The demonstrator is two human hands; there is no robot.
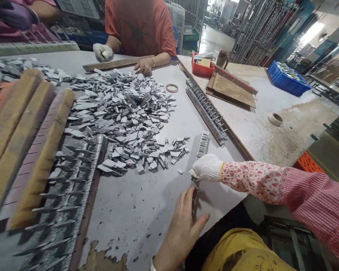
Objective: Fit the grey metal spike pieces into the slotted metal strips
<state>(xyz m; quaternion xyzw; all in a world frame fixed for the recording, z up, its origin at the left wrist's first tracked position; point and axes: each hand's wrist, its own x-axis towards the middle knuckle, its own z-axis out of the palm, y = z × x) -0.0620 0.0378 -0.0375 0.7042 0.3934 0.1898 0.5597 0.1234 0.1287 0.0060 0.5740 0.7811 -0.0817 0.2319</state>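
Note:
My right hand (209, 168), in a white knit glove, is closed over the middle of a narrow bar (202, 145) with silvery speckled segments. Its fingertips press together at the bar, and whatever they pinch is hidden. Lower down, my bare left hand (182, 224) lies along the near part of the same bar. Its fingers are stretched out and touch the bar's left side, with the thumb spread apart to the right. A small flat grey piece (180, 171) lies just left of the glove. Beyond it spreads a large pile of similar flat, pointed metal pieces (130, 109).
At left lie long wooden bars (42, 158) and a rack of pointed pieces (70, 195). A toothed metal strip (205, 111) lies ahead, near a tape ring (172, 88), red bin (202, 67) and blue basket (288, 78). A co-worker in an orange shirt (141, 30) sits opposite.

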